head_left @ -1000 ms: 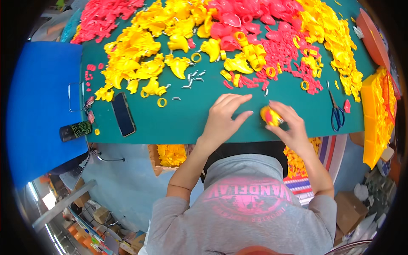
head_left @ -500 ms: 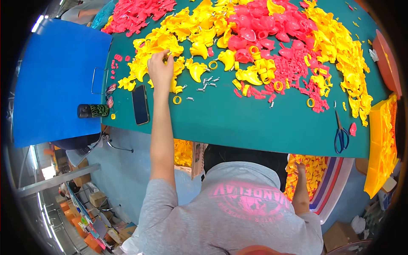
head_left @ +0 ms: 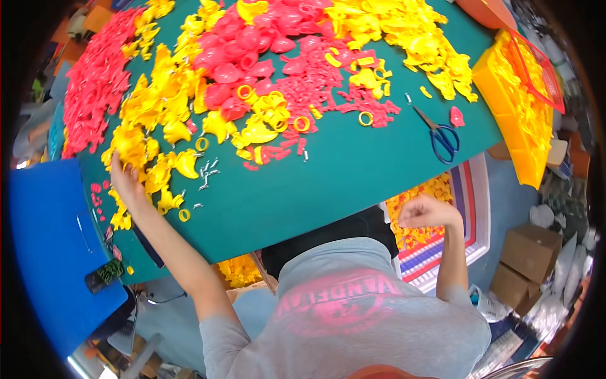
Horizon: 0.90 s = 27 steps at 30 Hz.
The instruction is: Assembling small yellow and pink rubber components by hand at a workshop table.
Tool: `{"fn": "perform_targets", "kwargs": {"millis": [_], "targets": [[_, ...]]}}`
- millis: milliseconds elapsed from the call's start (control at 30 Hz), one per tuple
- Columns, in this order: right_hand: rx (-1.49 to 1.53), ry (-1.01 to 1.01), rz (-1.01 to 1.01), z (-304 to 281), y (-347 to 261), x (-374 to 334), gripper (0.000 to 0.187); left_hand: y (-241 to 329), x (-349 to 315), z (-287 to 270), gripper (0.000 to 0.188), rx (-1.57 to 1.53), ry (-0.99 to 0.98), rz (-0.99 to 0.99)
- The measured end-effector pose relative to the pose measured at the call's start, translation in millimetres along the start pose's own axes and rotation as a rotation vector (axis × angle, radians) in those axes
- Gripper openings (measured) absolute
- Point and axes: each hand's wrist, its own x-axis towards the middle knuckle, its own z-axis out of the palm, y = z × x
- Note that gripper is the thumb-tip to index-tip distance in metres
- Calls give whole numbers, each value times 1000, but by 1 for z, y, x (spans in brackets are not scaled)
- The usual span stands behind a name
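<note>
My left hand [head_left: 126, 184] reaches over the yellow moulded plastic pieces [head_left: 136, 142] at the table's left side. Its fingers are stretched and slightly apart, touching the edge of the heap. My right hand [head_left: 428, 212] hangs over the bin of small yellow and red parts [head_left: 413, 234] below the table's front edge, fingers curled in. Anything inside those fingers is hidden. Near the left hand lie yellow rings [head_left: 184, 215] and small metal springs or pins [head_left: 206, 174]. Glossy red shells [head_left: 243, 44] are heaped in the middle.
Blue-handled scissors [head_left: 444, 140] lie on the green table [head_left: 271, 202] at right, beside a yellow tray [head_left: 505, 107] full of yellow pieces. A dark phone [head_left: 148, 247] and a black cylindrical container [head_left: 104, 276] sit at left, by a blue panel [head_left: 47, 227]. Cardboard boxes [head_left: 527, 262] stand right.
The view has turned, so the table now slants. My right hand has risen out of the bin and its fingers have curled. My left hand has shifted on the yellow heap, fingers now stretched.
</note>
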Motion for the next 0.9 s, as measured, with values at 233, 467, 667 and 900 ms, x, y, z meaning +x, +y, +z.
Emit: {"fn": "perform_targets", "kwargs": {"millis": [233, 467, 667, 900], "targets": [[-245, 893, -536, -33, -100, 112, 16, -21, -173, 38, 16, 219, -349, 291], [-1011, 1112, -649, -67, -136, 191, 14, -59, -286, 59, 18, 558, -778, 839], [-1033, 1096, -526, -64, -144, 195, 15, -66, -296, 57, 24, 551, -929, 738], [-969, 1097, -819, -49, -138, 177, 13, -60, -284, 52, 20, 385, -837, 429]]}}
